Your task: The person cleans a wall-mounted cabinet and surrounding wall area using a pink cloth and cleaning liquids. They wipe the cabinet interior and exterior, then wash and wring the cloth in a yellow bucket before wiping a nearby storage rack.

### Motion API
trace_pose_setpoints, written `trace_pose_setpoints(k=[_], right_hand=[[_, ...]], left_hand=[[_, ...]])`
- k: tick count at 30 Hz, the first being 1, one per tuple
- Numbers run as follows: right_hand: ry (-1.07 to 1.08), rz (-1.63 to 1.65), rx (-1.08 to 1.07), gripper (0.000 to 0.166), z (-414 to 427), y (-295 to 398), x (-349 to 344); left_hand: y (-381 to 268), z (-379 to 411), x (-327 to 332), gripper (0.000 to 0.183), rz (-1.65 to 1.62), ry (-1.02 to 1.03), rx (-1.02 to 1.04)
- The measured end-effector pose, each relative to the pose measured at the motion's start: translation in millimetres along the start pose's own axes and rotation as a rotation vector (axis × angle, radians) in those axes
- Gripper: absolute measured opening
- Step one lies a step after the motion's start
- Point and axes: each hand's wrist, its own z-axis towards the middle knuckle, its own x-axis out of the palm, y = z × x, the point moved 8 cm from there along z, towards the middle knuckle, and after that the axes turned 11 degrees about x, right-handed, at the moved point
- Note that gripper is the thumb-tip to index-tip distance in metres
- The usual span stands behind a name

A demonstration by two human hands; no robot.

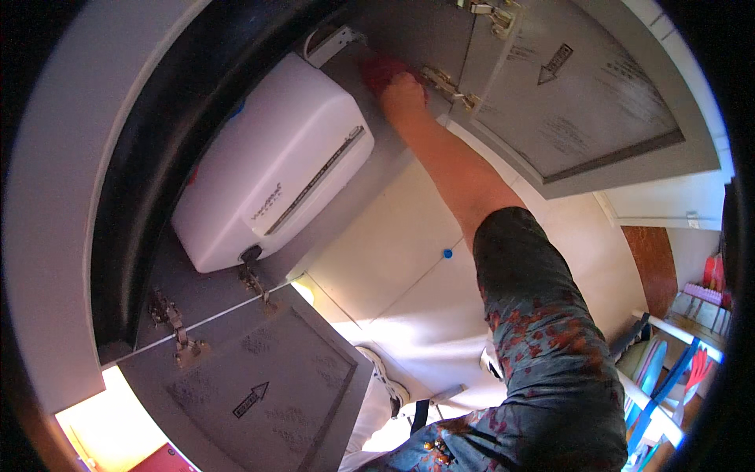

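Note:
My right hand (406, 97) reaches into an open grey cabinet (392, 150), its fingers closed on a dark red cloth (377, 69). The cloth rests against the inner surface near the right-hand door hinge (451, 88); part of it is lost in shadow. Left of the hand sits a large white plastic appliance (277, 159) with rounded corners, a dark strip and printed lettering. Behind it, a metal bracket (333, 47) is fixed inside the cabinet. My left hand is out of view.
Both cabinet doors, the right one (581, 100) and the left one (259, 389), stand open. A small blue cap (447, 253) lies on the tiled floor (377, 248). At the right, a rack (655, 377) holds several household items. My shoe (383, 374) is beside the left door.

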Motion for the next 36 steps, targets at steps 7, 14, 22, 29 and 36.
trace_pose_setpoints(k=[7,14,22,29,36], right_hand=[[-0.087,-0.205,-0.183,0.020,-143.9,-75.3,-37.8],[0.573,-0.448,-0.202,0.019,-265.2,-129.8,-145.9],[0.570,-0.492,-0.466,0.021,-436.9,-79.3,-353.0],[0.725,-0.356,-0.591,0.018,-544.0,-75.3,-340.4],[1.004,-0.718,-0.762,0.019,-605.7,-103.9,-265.4]], left_hand=[[-15.3,-23.6,-34.2,0.012,0.003,-0.059,0.005],[-19.0,-55.0,-47.3,0.015,-0.226,-0.175,0.045],[-25.3,-47.7,-48.8,0.020,-0.224,-0.513,0.209],[-24.0,-52.8,-50.7,0.013,-0.206,-0.556,0.206],[-36.7,-39.0,-43.7,0.009,-0.090,-0.463,0.224]])
